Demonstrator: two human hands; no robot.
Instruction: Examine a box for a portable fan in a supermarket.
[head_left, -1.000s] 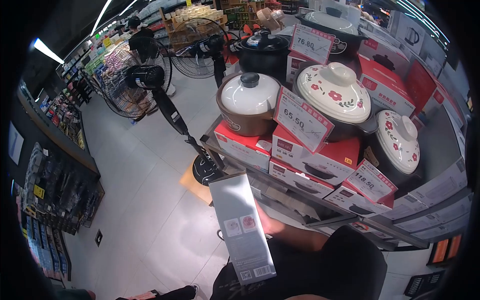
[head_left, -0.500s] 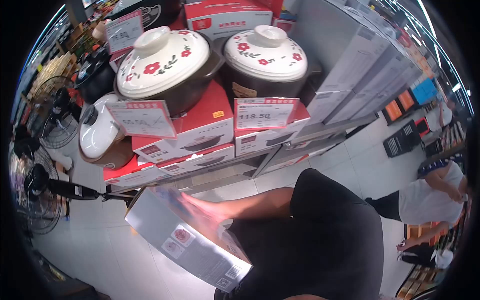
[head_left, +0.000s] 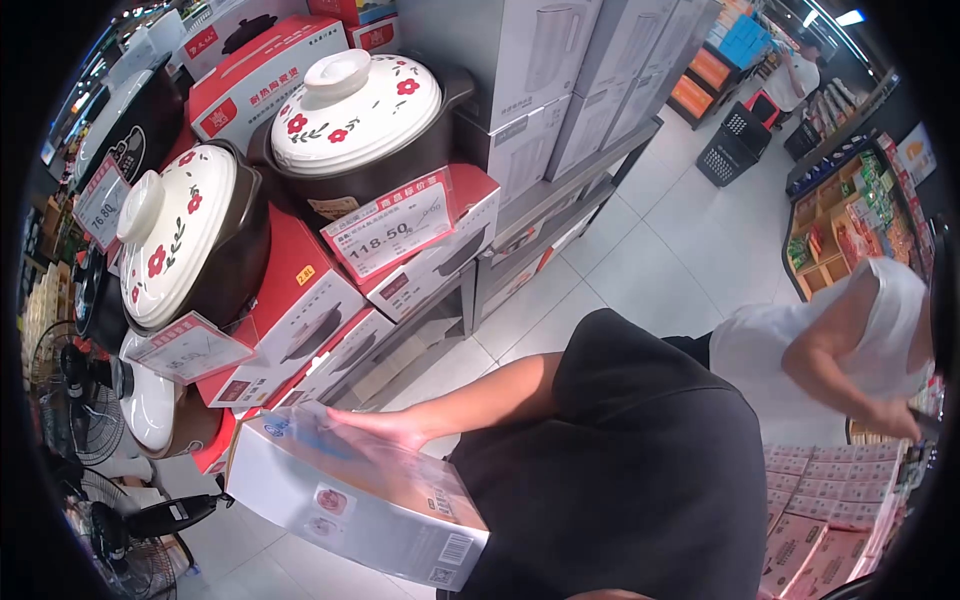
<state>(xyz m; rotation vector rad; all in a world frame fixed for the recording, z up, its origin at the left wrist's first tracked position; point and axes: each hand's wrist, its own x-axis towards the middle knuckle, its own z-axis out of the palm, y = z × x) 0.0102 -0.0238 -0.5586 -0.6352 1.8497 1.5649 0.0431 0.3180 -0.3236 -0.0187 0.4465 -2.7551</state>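
Observation:
My right hand (head_left: 392,430) reaches in from a black sleeve, its fingers closed on the upper side of a white box (head_left: 345,525). The box is tilted and bears small round pictures, a barcode and a square code; glossy, clear-looking plastic lies along its upper face. What is inside cannot be made out. My left hand is not in view; only a sliver of skin shows at the bottom edge. Just beyond the box stand white-lidded ceramic pots with red flowers, one pot (head_left: 355,115) beside another pot (head_left: 180,235), on red-and-white cartons (head_left: 300,330).
A price tag (head_left: 395,225) fronts the pots. Tall white kettle boxes (head_left: 540,60) fill the shelf behind. Black fans (head_left: 85,400) stand at left. At right are a person in a white top (head_left: 800,340), pink cartons (head_left: 820,520) and a black basket (head_left: 735,145) on the tiled floor.
My view has turned, so the pots and shelf sit further left and tilted. The box remains in my right hand and lies flatter. The person at right appears larger.

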